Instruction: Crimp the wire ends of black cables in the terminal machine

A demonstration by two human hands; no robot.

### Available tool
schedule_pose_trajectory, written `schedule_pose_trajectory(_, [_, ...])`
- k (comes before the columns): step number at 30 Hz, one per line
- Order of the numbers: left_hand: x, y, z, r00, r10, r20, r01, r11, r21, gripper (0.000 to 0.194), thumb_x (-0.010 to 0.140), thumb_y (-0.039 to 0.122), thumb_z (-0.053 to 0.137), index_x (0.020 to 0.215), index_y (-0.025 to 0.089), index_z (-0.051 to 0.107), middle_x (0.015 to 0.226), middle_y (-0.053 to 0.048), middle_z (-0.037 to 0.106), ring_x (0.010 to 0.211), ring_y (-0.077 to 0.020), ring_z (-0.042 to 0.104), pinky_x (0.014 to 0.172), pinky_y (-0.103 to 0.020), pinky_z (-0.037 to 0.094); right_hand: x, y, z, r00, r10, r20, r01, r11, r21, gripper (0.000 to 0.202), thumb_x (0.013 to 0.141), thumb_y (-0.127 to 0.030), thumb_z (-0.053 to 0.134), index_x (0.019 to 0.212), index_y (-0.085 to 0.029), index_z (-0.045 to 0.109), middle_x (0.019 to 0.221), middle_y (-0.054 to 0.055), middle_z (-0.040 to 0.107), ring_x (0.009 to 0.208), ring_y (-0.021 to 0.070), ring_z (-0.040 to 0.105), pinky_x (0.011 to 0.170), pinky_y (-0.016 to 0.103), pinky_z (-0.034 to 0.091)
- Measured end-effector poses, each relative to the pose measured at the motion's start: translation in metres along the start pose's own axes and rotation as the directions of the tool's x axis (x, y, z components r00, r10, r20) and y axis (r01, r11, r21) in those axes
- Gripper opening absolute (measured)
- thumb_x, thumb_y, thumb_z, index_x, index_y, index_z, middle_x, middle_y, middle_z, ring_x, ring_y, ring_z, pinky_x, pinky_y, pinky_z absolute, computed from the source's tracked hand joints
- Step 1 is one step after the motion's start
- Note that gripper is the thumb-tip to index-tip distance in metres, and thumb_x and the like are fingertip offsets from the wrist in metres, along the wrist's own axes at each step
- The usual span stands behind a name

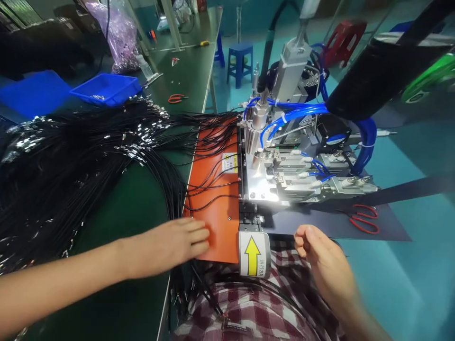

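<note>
My left hand (pixel 177 244) reaches over the near end of an orange plate (pixel 216 208), palm down, its fingers loosely bent and slightly apart. Black cables (pixel 174 194) run beneath it and hang over the table edge; no cable shows between its fingers. On the right, beside the conveyor end, my right hand (pixel 318 258) is closed, thumb against the curled fingers. Whatever it may hold is hidden. Several cables lie across the plate, their ends at the conveyor (pixel 250 220) of a metal machine (pixel 263 175). A yellow arrow label (pixel 253 255) covers the conveyor's near end.
A large heap of black cables (pixel 71 161) with shiny tips covers the green table (pixel 121 213). Behind stands a blue tray (pixel 110 90). Red-handled pliers (pixel 177 98) lie farther back. Red-handled scissors (pixel 366 220) rest right of the machine. Blue air hoses (pixel 302 112) arch above it.
</note>
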State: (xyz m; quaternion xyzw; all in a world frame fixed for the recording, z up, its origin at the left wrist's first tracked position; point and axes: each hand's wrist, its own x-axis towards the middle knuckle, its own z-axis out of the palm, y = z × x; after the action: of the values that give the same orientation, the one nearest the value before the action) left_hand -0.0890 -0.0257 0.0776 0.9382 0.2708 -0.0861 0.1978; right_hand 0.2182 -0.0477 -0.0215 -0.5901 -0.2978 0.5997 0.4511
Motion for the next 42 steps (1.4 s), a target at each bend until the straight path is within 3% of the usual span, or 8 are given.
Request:
schedule_pose_trajectory(5, [0.005, -0.027, -0.011, 0.996, 0.002, 0.093, -0.007, 0.999, 0.05, 0.027, 0.09, 0.009, 0.035, 0.087, 0.022, 0.059, 0.085, -0.004, 0.059, 0.083, -0.0188, 0.054, 0.085, -0.032, 0.04, -0.002, -0.01, 0.003, 0.998, -0.056, 0.016, 0.056, 0.998, -0.039, 0.027, 0.084, -0.045, 0.056, 0.075, -0.02, 0.057, 0.066, -0.001, 0.048, 0.056, 0.0123, 0.04, 0.052, 0.023, 0.034])
schedule_pose_trajectory(8, [0.008, -0.027, -0.009, 0.984, -0.113, -0.138, 0.097, 0.988, -0.121, 0.025, 0.092, 0.013, 0.032, 0.094, 0.019, 0.056, 0.086, -0.005, 0.058, 0.074, -0.016, 0.054, 0.07, -0.027, 0.043, -0.008, -0.014, 0.005, 0.994, -0.103, 0.038, 0.107, 0.984, -0.144, 0.025, 0.085, -0.044, 0.054, 0.076, -0.021, 0.057, 0.066, -0.001, 0.049, 0.056, 0.0129, 0.041, 0.053, 0.024, 0.034])
schedule_pose_trajectory(10, [0.016, -0.021, 0.0, 0.919, -0.225, -0.323, 0.132, 0.949, -0.287, 0.021, 0.093, 0.015, 0.032, 0.096, 0.018, 0.053, 0.081, -0.004, 0.057, 0.07, -0.0136, 0.054, 0.065, -0.024, 0.043, -0.012, -0.015, 0.01, 0.99, -0.111, 0.089, 0.128, 0.965, -0.227, 0.02, 0.084, -0.04, 0.058, 0.08, -0.021, 0.059, 0.066, -0.001, 0.05, 0.056, 0.0134, 0.042, 0.053, 0.025, 0.035])
schedule_pose_trajectory(15, [0.052, 0.007, 0.028, 0.825, -0.333, -0.458, 0.129, 0.898, -0.42, 0.014, 0.091, 0.015, 0.041, 0.097, 0.019, 0.054, 0.081, -0.001, 0.061, 0.072, -0.0118, 0.058, 0.066, -0.021, 0.043, -0.018, -0.019, 0.03, 0.953, -0.076, 0.294, 0.141, 0.968, -0.206, 0.015, 0.078, -0.024, 0.062, 0.093, -0.021, 0.061, 0.074, -0.001, 0.056, 0.063, 0.0135, 0.048, 0.059, 0.025, 0.04])
schedule_pose_trajectory(20, [0.072, 0.022, 0.039, 0.865, -0.339, -0.369, 0.135, 0.867, -0.48, 0.015, 0.092, 0.02, 0.04, 0.094, 0.02, 0.055, 0.077, -0.001, 0.062, 0.067, -0.0125, 0.058, 0.062, -0.022, 0.043, -0.016, -0.023, 0.038, 0.961, -0.021, 0.277, 0.057, 0.991, -0.122, 0.018, 0.071, -0.019, 0.067, 0.089, -0.02, 0.063, 0.065, -0.003, 0.054, 0.058, 0.0111, 0.045, 0.056, 0.023, 0.039])
schedule_pose_trajectory(32, [0.066, 0.038, 0.055, 0.865, -0.432, -0.257, 0.179, 0.743, -0.645, 0.012, 0.092, 0.022, 0.042, 0.098, 0.023, 0.053, 0.083, 0.0, 0.062, 0.069, -0.0131, 0.059, 0.063, -0.022, 0.045, -0.014, -0.017, 0.041, 0.96, 0.03, 0.279, -0.036, 0.999, 0.014, 0.012, 0.068, -0.021, 0.072, 0.077, -0.018, 0.065, 0.061, -0.003, 0.057, 0.051, 0.0098, 0.049, 0.05, 0.022, 0.039])
schedule_pose_trajectory(37, [0.071, 0.043, 0.037, 0.883, -0.445, -0.147, 0.234, 0.691, -0.684, 0.012, 0.09, 0.024, 0.045, 0.1, 0.023, 0.049, 0.086, 0.0, 0.062, 0.073, -0.0146, 0.059, 0.065, -0.023, 0.047, -0.015, -0.018, 0.043, 0.962, 0.023, 0.273, -0.023, 1.0, -0.002, 0.008, 0.071, -0.021, 0.069, 0.076, -0.017, 0.065, 0.055, -0.003, 0.056, 0.049, 0.0103, 0.049, 0.049, 0.023, 0.039])
schedule_pose_trajectory(42, [0.091, 0.049, 0.019, 0.905, -0.406, -0.13, 0.129, 0.55, -0.825, 0.02, 0.092, 0.024, 0.04, 0.111, 0.026, 0.046, 0.089, 0.0, 0.061, 0.08, -0.0151, 0.059, 0.071, -0.024, 0.047, -0.012, -0.025, 0.035, 0.938, 0.006, 0.346, -0.012, 1.0, 0.015, 0.014, 0.067, -0.021, 0.072, 0.08, -0.017, 0.066, 0.068, -0.001, 0.061, 0.053, 0.0094, 0.049, 0.051, 0.022, 0.039])
